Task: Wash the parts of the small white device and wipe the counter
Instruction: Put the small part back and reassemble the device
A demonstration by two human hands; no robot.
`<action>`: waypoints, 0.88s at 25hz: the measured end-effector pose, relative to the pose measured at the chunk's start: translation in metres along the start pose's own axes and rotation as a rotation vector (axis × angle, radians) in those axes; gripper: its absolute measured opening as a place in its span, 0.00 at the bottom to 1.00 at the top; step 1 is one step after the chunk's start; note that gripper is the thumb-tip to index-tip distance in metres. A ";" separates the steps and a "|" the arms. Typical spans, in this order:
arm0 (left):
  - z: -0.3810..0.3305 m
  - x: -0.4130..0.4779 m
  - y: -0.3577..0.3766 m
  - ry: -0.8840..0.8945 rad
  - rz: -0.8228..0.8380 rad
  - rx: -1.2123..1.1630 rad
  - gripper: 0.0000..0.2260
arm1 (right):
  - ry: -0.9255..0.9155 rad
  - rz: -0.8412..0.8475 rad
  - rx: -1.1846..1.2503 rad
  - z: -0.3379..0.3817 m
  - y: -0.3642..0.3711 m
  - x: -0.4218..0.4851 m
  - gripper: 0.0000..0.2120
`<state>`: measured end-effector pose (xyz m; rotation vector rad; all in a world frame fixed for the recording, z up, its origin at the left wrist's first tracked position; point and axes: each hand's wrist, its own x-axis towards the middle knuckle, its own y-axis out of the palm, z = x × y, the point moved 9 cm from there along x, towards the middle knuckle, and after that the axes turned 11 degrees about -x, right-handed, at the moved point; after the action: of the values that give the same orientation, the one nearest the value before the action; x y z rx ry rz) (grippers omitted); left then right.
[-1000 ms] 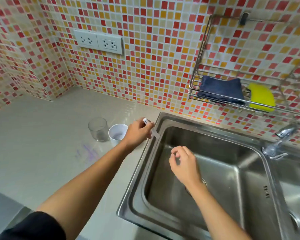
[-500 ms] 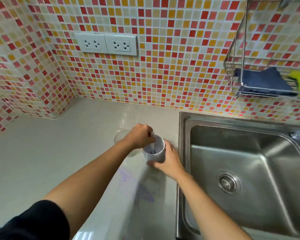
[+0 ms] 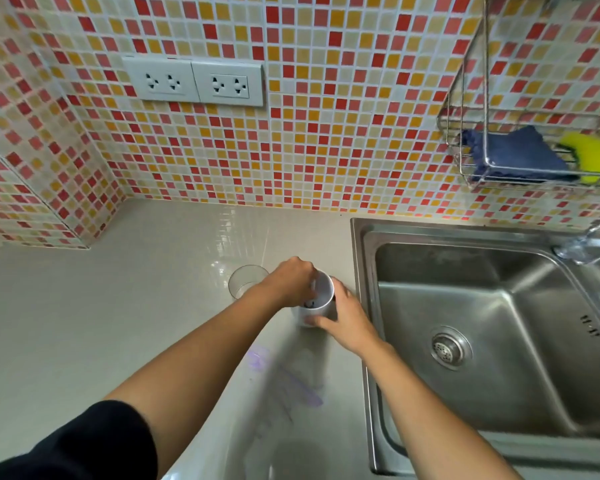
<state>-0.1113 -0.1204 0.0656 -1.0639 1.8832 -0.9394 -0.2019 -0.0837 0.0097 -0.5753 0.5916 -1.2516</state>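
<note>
A small white cup-shaped part (image 3: pixel 321 303) of the device stands on the counter (image 3: pixel 118 306) just left of the sink. My right hand (image 3: pixel 347 317) wraps around its right side and grips it. My left hand (image 3: pixel 290 280) is over the cup's mouth, fingers closed on a small thin piece that dips inside; the piece is mostly hidden. A clear cup (image 3: pixel 245 280) stands behind my left wrist. A purple smear (image 3: pixel 281 379) marks the counter nearer to me.
The steel sink (image 3: pixel 499 341) with its drain (image 3: pixel 447 348) lies to the right; the tap (image 3: pixel 589 247) is at its far right. A wire rack (image 3: pixel 471 168) on the tiled wall holds a blue cloth (image 3: pixel 520 154) and a yellow sponge (image 3: pixel 596 157). Two sockets (image 3: pixel 194 81) sit on the wall.
My left hand carried the small piece from the sink's edge to the white cup. My right hand left the sink and took hold of the cup. The view swung left.
</note>
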 end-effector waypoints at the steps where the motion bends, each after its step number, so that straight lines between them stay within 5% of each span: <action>1: -0.002 0.000 0.001 0.001 0.012 0.003 0.15 | 0.001 -0.001 0.005 -0.001 0.000 0.000 0.40; 4: 0.001 -0.009 -0.009 0.004 0.008 -0.127 0.16 | -0.025 0.006 0.016 0.002 0.000 -0.002 0.39; 7: 0.028 -0.031 -0.045 -0.009 -0.162 -0.408 0.17 | -0.019 -0.007 0.064 -0.001 0.000 -0.003 0.40; 9: 0.055 -0.044 -0.062 -0.037 -0.267 -0.382 0.21 | 0.013 -0.026 0.088 -0.005 0.004 -0.005 0.40; 14: 0.111 -0.058 -0.017 -0.232 -0.066 -0.214 0.45 | 0.100 -0.051 0.134 -0.009 0.015 0.000 0.37; 19: 0.092 -0.050 -0.006 -0.168 -0.215 -0.374 0.41 | 0.116 -0.069 0.243 -0.020 0.000 -0.008 0.34; 22: 0.060 -0.036 0.014 -0.093 -0.138 -0.376 0.41 | 0.126 -0.112 0.214 -0.034 -0.031 -0.022 0.34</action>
<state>-0.0510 -0.0959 0.0362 -1.4483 1.9732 -0.6085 -0.2518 -0.0712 0.0084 -0.3564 0.5278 -1.4442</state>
